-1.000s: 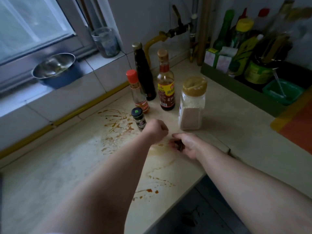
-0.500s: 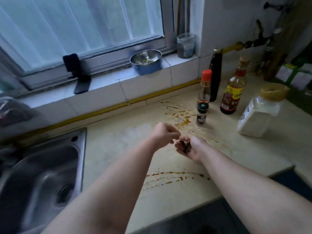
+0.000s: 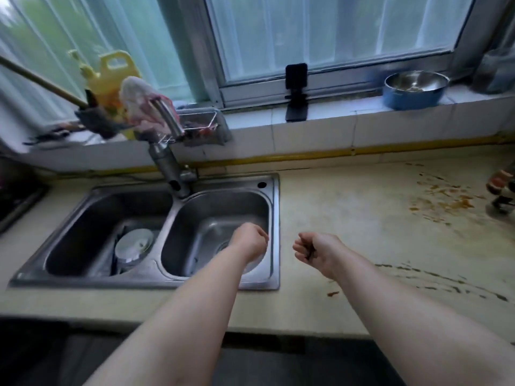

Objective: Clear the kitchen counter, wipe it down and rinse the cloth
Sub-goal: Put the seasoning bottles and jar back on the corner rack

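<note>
My left hand [image 3: 250, 243] hovers over the right basin of the steel double sink [image 3: 274, 232], fingers curled into a fist; nothing shows in it. My right hand [image 3: 320, 250] hangs above the beige counter [image 3: 362, 218] just right of the sink rim, its fingers curled round small dark scraps [image 3: 310, 253]. Brown sauce stains [image 3: 446, 199] streak the counter at the right and near the front edge. A pale pink cloth [image 3: 139, 101] is draped over the faucet [image 3: 167, 151].
A round dish [image 3: 133, 243] lies in the left basin. Small bottles [image 3: 501, 188] peek in at the right edge. On the windowsill stand a blue steel bowl [image 3: 415, 87], a black phone stand [image 3: 296, 93], a yellow jug [image 3: 111, 76] and a wire rack [image 3: 200, 123].
My view and both hands have swung left from the bottles and the spill to the sink. The right hand still holds the dark scraps; the hands have drawn apart.
</note>
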`<move>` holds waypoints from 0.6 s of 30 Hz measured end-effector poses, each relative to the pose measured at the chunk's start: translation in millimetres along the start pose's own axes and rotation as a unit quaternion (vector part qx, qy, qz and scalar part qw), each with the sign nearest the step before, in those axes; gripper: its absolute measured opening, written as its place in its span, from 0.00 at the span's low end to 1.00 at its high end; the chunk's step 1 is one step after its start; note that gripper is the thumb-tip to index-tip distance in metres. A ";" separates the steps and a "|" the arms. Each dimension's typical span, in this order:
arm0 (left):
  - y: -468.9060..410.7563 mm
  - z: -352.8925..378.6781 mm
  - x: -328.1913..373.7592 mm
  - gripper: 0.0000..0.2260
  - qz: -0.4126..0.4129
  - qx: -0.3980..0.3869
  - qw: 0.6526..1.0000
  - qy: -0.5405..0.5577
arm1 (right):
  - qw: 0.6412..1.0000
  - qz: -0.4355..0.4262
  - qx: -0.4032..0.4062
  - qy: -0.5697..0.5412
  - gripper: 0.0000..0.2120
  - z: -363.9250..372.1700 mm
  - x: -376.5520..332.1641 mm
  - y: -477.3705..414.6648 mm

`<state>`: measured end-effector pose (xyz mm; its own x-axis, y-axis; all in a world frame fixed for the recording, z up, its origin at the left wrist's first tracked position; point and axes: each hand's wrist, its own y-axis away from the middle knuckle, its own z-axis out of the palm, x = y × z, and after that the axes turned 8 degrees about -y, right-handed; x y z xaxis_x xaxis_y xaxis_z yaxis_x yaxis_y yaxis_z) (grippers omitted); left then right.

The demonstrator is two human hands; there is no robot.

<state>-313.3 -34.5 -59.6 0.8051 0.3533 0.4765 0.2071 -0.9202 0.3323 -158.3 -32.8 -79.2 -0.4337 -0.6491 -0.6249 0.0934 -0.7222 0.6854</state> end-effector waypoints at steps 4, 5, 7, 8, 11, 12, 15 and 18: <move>0.3 -39.3 -67.3 0.12 -0.065 0.022 0.997 0.018 | 0.999 0.012 -0.030 0.018 0.14 68.3 33.7 -4.6; 0.0 -46.1 -80.0 0.12 -0.080 0.027 0.996 0.028 | 0.999 0.014 -0.038 0.029 0.14 80.5 39.3 -3.7; -1.7 -60.8 -111.6 0.12 -0.112 0.042 0.992 0.042 | 0.996 0.019 -0.057 0.060 0.16 110.0 51.2 -5.1; -3.7 -66.0 -124.4 0.11 -0.128 0.049 0.990 0.046 | 0.996 0.019 -0.057 0.072 0.19 121.9 55.9 -8.0; -15.6 -79.5 -159.0 0.09 -0.171 0.068 0.982 0.046 | 0.993 0.023 -0.068 0.094 0.14 158.4 65.9 -19.8; -21.0 -85.8 -167.4 0.09 -0.179 0.075 0.980 0.044 | 0.992 0.023 -0.074 0.099 0.14 171.0 67.3 -25.8; -33.3 -106.8 -184.7 0.12 -0.203 0.088 0.975 0.003 | 0.988 0.019 -0.073 0.138 0.19 202.8 68.5 -43.8; -48.6 -130.0 -201.5 0.15 -0.217 0.090 0.972 -0.027 | 0.985 0.036 -0.103 0.136 0.21 237.1 68.7 -54.4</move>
<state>-557.9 -39.0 -66.0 0.6474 0.7096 0.2781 0.6239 -0.7030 0.3413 -405.6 18.5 -70.7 -0.1669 -0.7198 -0.6738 0.3069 -0.6874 0.6583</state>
